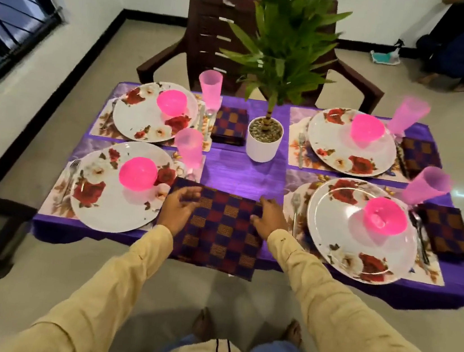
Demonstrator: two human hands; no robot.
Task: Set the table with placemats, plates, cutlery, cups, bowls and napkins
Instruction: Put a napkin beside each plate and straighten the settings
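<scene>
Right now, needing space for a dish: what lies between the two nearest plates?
Head view: a checked napkin, left hand and right hand at its edges, on tablecloth.

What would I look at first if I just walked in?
Probably the leafy plant in its white pot, mid-table on the purple cloth. Then the bright pink bowls, one on each of four flowered plates. Closest, the left hand and right hand touch a checked napkin hanging over the near edge.

The left hand (178,210) touches and the right hand (270,220) grips a checked napkin (221,235) overhanging the counter's (242,174) near edge, beside a plate (108,212).
</scene>
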